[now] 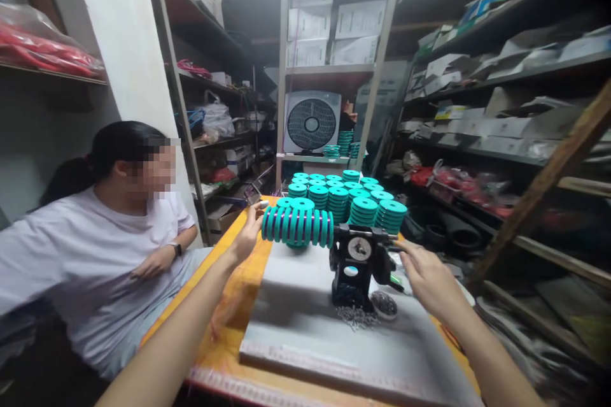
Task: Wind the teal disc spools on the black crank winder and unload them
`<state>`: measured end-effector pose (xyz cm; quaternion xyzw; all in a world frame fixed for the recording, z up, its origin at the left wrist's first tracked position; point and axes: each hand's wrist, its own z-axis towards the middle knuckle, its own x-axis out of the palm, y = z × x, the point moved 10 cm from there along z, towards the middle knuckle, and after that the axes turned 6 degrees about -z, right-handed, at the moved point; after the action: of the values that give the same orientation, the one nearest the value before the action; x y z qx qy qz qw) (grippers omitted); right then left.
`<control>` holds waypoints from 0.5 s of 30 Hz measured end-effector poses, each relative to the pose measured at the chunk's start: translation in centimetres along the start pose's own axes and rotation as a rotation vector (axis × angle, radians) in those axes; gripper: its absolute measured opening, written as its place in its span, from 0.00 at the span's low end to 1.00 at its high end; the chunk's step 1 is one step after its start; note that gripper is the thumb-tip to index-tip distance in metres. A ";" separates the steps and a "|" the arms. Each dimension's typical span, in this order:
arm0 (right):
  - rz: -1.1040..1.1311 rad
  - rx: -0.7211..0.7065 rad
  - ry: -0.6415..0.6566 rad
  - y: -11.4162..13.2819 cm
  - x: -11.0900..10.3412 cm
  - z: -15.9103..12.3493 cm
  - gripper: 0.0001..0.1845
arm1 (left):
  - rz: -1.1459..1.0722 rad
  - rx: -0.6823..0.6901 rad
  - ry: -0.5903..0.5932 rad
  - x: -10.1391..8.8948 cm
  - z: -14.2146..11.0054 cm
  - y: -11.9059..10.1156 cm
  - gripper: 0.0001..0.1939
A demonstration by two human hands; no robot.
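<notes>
In the head view, a black winding machine (351,267) stands on a light board. A row of teal ring-shaped spools (296,227) lies sideways on its shaft, with purple wire showing between the flanges. My left hand (248,235) is at the outer left end of this row, its fingers against the last spool and partly hidden; one fingertip has a white covering. My right hand (422,267) is at the machine's right side, its fingers closed around the end of a thin handle (394,240). Small metal pieces (356,316) lie before the machine's foot, beside a round dish (384,306) of similar pieces.
Several stacks of teal spools (337,200) stand behind the machine. The board (286,330) rests on an orange-yellow tabletop (229,311). A person in a white shirt (109,254) sits at the left. Loaded shelves flank both sides, and a box fan (312,123) stands at the back.
</notes>
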<state>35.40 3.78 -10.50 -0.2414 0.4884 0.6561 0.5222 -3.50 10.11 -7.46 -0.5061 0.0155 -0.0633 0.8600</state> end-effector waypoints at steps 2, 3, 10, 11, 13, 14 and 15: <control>-0.018 0.041 0.021 -1.0 1.5 0.4 0.24 | -0.007 0.015 0.036 0.5 -0.1 -0.1 0.22; -0.016 0.061 0.007 -1.3 1.7 0.8 0.25 | -0.011 0.029 0.046 0.6 -0.2 -0.3 0.23; 0.195 0.212 -0.066 -4.0 2.2 4.0 0.23 | 0.030 0.050 0.072 0.9 -0.4 -0.8 0.22; 0.245 0.234 -0.076 -4.7 2.5 4.2 0.23 | 0.037 0.057 0.074 0.8 -0.4 -0.7 0.21; 0.355 0.280 -0.087 -6.0 3.3 4.2 0.25 | 0.045 0.062 0.067 0.6 -0.2 -0.4 0.20; 0.418 0.297 -0.088 -6.5 3.8 4.1 0.28 | 0.044 0.060 0.054 0.4 -0.1 -0.3 0.20; 0.486 0.310 -0.088 -7.0 4.3 3.9 0.31 | 0.038 0.057 0.030 0.2 0.0 -0.3 0.20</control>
<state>41.13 9.06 -15.12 -0.0061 0.6031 0.6894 0.4011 -3.31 9.97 -7.16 -0.4798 0.0362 -0.0550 0.8749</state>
